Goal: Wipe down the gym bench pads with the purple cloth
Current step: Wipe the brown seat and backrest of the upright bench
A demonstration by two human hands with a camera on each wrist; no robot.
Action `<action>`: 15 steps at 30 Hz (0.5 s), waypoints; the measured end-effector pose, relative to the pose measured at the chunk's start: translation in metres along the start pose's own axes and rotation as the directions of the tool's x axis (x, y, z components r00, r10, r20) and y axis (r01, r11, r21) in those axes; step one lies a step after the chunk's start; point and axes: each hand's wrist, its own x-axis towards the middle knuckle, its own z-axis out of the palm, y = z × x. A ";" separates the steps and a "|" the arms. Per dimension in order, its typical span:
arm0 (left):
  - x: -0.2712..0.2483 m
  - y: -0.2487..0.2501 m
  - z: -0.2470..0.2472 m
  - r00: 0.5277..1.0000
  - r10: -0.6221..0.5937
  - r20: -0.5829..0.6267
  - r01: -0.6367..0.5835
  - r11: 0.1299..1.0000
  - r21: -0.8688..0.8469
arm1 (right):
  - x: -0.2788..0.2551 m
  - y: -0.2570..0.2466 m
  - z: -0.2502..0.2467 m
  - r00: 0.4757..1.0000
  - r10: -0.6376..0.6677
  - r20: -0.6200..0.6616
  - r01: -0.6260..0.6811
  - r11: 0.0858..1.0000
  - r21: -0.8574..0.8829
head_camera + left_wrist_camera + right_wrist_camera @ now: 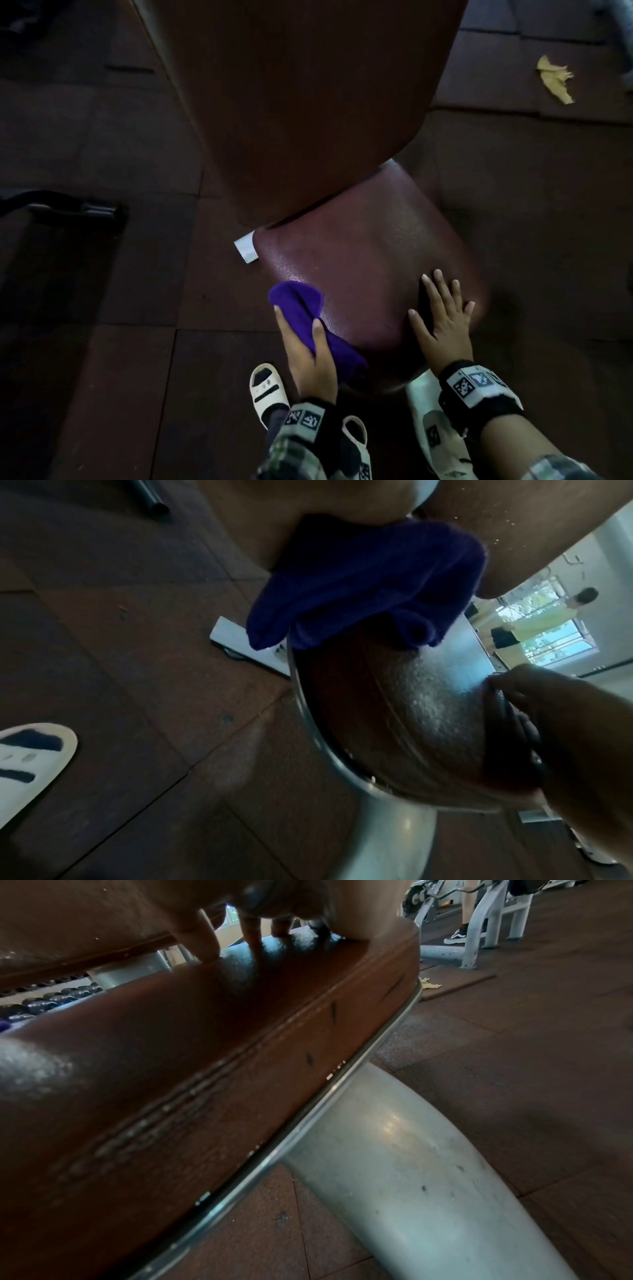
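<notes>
Your left hand (310, 356) grips purple cloth (301, 308) on seat pad (370, 246) | right hand (442, 318) flat, fingers spread | back pad (301, 96) seemingly unwiped.

This is a gym — pretty clearly a commercial one, not a home setup. The floor (102, 274) is dark rubber tiles with visible seams, and there's a padded bench with a brown vinyl seat pad (359, 260) on a thick grey steel frame (394, 1164). From the right wrist view you can see a row of dumbbells (41, 1004) racked behind the bench and a pale-framed weight machine (479, 920) with what looks like a plate on a bar — it's small and blurry though. Another person (578, 607) stands by a bright window.
</notes>
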 end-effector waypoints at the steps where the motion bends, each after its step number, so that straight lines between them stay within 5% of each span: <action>1: 0.012 0.002 -0.002 1.000 0.003 -0.005 -0.003 1.000 0.012 | 0.000 0.000 0.000 1.000 0.000 0.000 0.000 1.000 -0.002; 5: 0.101 0.023 -0.010 1.000 -0.009 -0.005 0.010 0.990 0.141 | 0.000 -0.001 0.002 1.000 -0.004 -0.023 0.004 1.000 -0.006; 9: 0.177 0.035 -0.021 0.991 -0.044 0.128 0.007 0.962 0.274 | 0.001 0.000 0.004 0.999 -0.007 -0.034 0.007 1.000 -0.008; 15: 0.126 0.035 -0.024 0.992 0.074 0.107 -0.092 0.980 0.177 | 0.000 0.000 0.003 1.000 0.007 -0.023 -0.007 1.000 -0.011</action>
